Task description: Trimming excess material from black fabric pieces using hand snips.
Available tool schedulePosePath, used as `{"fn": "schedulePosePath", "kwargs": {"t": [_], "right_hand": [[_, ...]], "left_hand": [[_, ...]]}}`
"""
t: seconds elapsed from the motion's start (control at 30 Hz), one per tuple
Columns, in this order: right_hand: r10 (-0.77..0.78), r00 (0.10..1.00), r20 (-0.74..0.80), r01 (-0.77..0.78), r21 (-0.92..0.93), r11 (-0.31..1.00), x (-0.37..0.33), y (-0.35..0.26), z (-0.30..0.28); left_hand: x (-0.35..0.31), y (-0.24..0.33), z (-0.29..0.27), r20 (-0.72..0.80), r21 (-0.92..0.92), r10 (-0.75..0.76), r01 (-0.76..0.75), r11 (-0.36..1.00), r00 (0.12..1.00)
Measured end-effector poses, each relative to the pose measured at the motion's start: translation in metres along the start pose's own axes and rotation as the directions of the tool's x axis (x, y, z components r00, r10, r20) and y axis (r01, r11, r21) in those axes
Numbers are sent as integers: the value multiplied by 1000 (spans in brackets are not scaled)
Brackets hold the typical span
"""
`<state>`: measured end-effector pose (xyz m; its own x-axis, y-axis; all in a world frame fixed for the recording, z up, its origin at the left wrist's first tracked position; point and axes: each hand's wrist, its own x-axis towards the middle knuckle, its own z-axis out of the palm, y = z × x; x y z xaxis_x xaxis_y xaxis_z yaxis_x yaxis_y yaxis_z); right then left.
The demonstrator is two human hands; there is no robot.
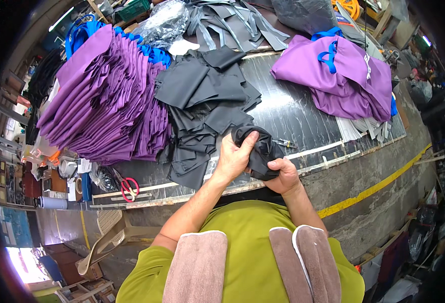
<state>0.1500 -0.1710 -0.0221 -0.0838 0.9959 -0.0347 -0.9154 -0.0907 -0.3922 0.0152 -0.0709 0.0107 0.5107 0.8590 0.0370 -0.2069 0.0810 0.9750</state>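
Both my hands grip one bunched piece of black fabric [261, 151] above the front edge of the table. My left hand [234, 155] has its thumb pressed on the top of the cloth, its fingers mostly hidden behind. My right hand [284, 175] pinches the lower right end with the thumb on top. Just beyond lies a loose heap of black fabric pieces [202, 86], spilling toward the front edge. To its left rises a tall stack of folded purple fabric [101, 106] with blue straps [84, 33] at the back.
A purple bag [343, 76] with blue handles lies at the right over white strips. Red-handled scissors [128, 190] rest near the front left edge. A small marker-like tube [286, 144] lies right of my hands. Grey scraps [232, 22] cover the back. A beige chair [106, 237] stands left.
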Motion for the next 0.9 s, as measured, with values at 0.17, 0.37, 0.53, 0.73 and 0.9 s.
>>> {"fn": "schedulePosePath", "kwargs": {"t": [0.17, 0.37, 0.53, 0.73, 0.9], "right_hand": [[77, 992, 100, -84, 63, 994, -6, 5, -12], [94, 974, 206, -76, -97, 992, -9, 0, -2], [-35, 999, 28, 34, 48, 998, -4, 10, -7], [99, 980, 175, -128, 160, 979, -2, 11, -1], [139, 972, 189, -157, 84, 984, -5, 7, -5]], "left_hand": [[2, -2, 2, 177, -14, -187, 192, 981, 966], [0, 4, 4, 91, 15, -68, 67, 998, 994], [11, 3, -9, -53, -156, -6, -2, 988, 999], [8, 3, -7, 160, 73, -167, 157, 985, 973], [5, 10, -4, 182, 98, -164, 148, 984, 969]]}}
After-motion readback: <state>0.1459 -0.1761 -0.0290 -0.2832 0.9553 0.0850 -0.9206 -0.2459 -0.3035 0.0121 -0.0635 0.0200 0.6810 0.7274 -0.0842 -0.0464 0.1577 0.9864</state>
